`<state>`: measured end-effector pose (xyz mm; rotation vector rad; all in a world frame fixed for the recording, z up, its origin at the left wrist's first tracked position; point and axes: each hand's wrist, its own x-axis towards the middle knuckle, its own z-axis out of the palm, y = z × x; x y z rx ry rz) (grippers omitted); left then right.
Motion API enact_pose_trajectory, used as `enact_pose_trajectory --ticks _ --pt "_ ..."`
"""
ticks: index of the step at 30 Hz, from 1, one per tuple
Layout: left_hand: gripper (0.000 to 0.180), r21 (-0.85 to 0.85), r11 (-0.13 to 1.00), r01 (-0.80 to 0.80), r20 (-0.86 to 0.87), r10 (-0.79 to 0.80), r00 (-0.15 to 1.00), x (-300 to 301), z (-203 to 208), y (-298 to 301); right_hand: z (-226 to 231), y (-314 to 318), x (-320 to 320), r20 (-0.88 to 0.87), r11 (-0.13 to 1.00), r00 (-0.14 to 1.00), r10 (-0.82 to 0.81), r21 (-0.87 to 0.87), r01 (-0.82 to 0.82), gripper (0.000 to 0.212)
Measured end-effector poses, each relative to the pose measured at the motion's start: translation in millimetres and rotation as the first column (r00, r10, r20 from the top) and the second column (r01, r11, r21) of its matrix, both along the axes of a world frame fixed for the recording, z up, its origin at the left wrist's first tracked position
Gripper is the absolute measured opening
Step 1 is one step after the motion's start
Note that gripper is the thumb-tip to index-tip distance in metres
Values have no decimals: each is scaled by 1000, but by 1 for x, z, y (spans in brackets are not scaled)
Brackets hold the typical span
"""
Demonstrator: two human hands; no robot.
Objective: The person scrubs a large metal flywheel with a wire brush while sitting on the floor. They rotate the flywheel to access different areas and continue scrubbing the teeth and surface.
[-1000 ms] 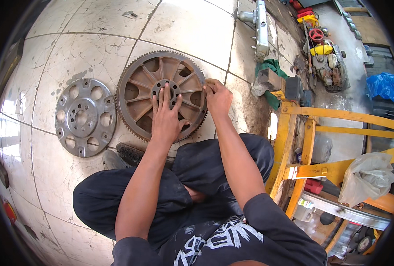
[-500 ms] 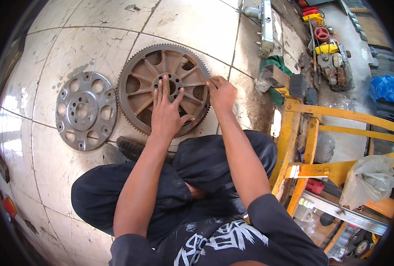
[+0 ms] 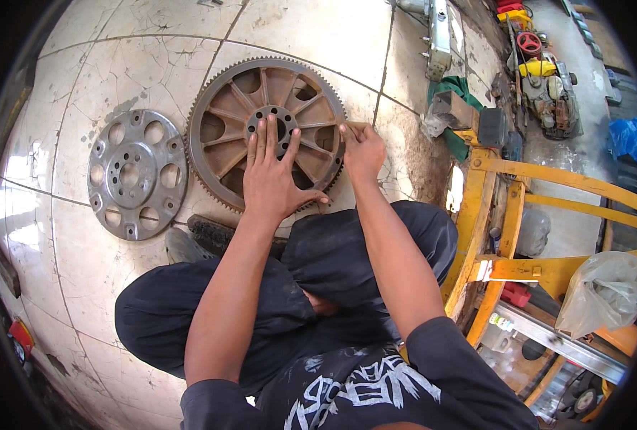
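A large rusty-brown flywheel (image 3: 230, 159) with a toothed rim and ribbed spokes lies flat on the tiled floor before me. My left hand (image 3: 269, 172) rests palm down on it, fingers spread across the bolt holes near its hub and thumb out toward the near rim. At the right edge of the rim, my right hand (image 3: 363, 148) is closed, thumb and forefinger pinched against the teeth. Whether a small thing sits in that pinch is hidden. Left of the flywheel lies a grey metal plate (image 3: 120, 196), round with several holes, its edge close to the teeth.
My folded legs (image 3: 361, 251) and a dark shoe (image 3: 209, 233) are just below the flywheel. To the right stands a yellow metal frame (image 3: 469, 215) with a plastic bag (image 3: 605, 294) on it. Farther off are a green cloth (image 3: 456, 89) and engine parts (image 3: 558, 104).
The view has shifted slightly. My left thumb reaches farther out to the right. My right hand stays at the rim's right edge, and the plate has not moved.
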<state>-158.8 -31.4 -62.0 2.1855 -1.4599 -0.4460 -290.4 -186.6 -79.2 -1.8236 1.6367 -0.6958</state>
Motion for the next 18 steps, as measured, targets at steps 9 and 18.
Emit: enact_pose_trajectory --ticks 9,18 --pt "148 154 986 59 54 -68 996 1 8 -1 2 -12 2 -220 995 975 24 -93 -45 24" --pt "147 243 967 74 89 -98 991 -1 12 -5 -5 -33 19 -96 989 995 36 -137 -49 25"
